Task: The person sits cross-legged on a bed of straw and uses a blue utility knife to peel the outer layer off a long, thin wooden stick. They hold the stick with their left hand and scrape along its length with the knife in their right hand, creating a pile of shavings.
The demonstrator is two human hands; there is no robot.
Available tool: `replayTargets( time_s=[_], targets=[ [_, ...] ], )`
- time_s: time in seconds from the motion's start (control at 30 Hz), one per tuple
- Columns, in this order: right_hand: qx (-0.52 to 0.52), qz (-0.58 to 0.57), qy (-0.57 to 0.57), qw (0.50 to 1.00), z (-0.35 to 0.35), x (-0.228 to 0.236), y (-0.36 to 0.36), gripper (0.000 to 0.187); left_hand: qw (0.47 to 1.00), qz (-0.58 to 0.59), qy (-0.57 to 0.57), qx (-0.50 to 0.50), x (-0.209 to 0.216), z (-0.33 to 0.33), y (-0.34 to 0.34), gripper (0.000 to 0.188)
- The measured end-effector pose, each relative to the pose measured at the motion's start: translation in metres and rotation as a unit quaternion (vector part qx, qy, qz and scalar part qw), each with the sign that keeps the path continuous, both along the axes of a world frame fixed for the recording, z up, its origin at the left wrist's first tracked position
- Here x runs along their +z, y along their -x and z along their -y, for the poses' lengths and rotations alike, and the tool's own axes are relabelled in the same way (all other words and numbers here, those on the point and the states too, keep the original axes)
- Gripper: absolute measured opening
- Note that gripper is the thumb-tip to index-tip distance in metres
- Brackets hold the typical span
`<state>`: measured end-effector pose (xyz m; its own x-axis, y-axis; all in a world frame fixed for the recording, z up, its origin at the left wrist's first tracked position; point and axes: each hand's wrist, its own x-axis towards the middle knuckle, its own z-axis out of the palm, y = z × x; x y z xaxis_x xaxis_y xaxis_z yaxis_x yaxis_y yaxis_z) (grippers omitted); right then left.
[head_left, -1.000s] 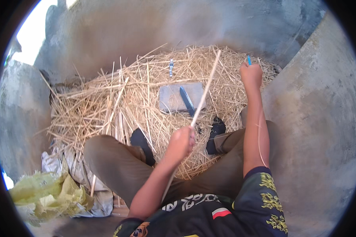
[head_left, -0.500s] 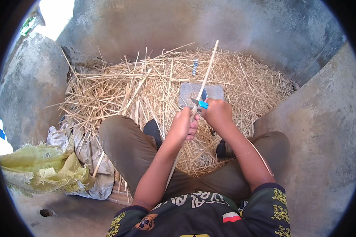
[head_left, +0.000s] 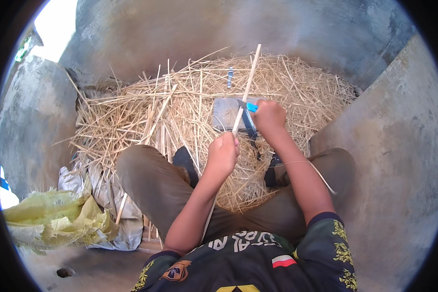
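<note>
My left hand [head_left: 222,155] is closed around a long pale bamboo strip [head_left: 250,78], which slants up and away to the far right of the fist. The strip's near end runs back under my left forearm. In my right hand [head_left: 270,117] is a utility knife [head_left: 251,107] with a bright blue handle. Its dark blade lies against the strip, a little beyond my left fist. A grey flat block [head_left: 222,116] lies beneath the strip, with a dark blue strap-like piece [head_left: 248,124] across it.
Shavings and thin strips [head_left: 306,92] cover the floor around my crossed legs. A wristwatch [head_left: 229,78] lies on them. Yellow torn sacking [head_left: 53,216] is at the left. Grey walls [head_left: 374,146] curve around the far side and right.
My right hand and the knife have moved farther along the strip, away from my left fist. The left hand keeps its grip. The whole view has shifted slightly.
</note>
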<state>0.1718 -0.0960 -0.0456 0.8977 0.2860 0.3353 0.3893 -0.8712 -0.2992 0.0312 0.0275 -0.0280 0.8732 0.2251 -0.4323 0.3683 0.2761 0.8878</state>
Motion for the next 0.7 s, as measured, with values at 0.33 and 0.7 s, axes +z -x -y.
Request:
replayTargets(
  time_s=[0.33, 0.7],
  targets=[
    [-0.119, 0.049, 0.043, 0.991, 0.039, 0.049, -0.043, 0.017, 0.991, 0.051, -0.103, -0.067, -0.001, 0.015, 0.011, 0.032],
    [-0.278, 0.034, 0.089, 0.956, 0.104, 0.126, -0.104, 0.019, 0.97, 0.171, -0.119, -0.124, 0.002, 0.035, 0.024, 0.031]
  ],
)
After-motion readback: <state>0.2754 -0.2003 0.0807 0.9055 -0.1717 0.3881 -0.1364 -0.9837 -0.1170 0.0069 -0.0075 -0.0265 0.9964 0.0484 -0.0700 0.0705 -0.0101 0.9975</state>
